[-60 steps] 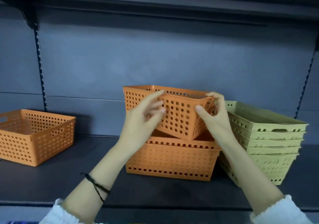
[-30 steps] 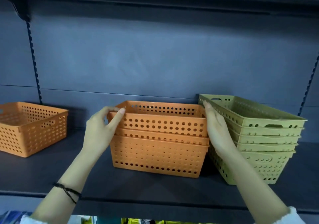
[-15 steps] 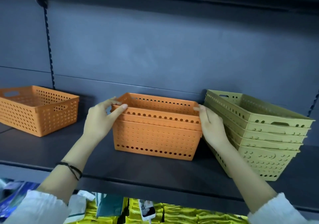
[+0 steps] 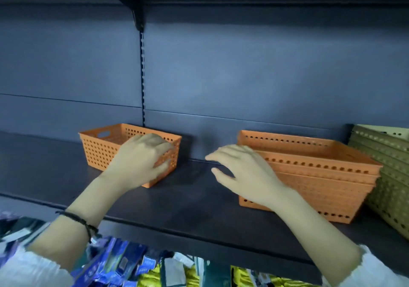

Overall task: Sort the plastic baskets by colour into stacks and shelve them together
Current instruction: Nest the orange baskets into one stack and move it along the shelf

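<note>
A single orange perforated basket (image 4: 99, 151) stands at the left of the dark shelf (image 4: 190, 200). My left hand (image 4: 141, 162) holds its near right corner, with the fingers over the rim and the thumb on the outer wall. A stack of nested orange baskets (image 4: 321, 171) sits to the right. Beside it, at the frame's right edge, is a stack of green baskets (image 4: 389, 167). My right hand (image 4: 241, 171) hovers with fingers spread in front of the orange stack's left end, holding nothing.
The shelf's back panel has a slotted upright (image 4: 142, 76) with a bracket (image 4: 138, 18) under the upper shelf. A gap of bare shelf separates the single basket from the orange stack. Coloured packaged goods (image 4: 132, 269) fill the shelf below.
Both hands have let go of the orange stack. My left hand moved left onto the single orange basket, and my right hand pulled off to the stack's left end. The view has swung left.
</note>
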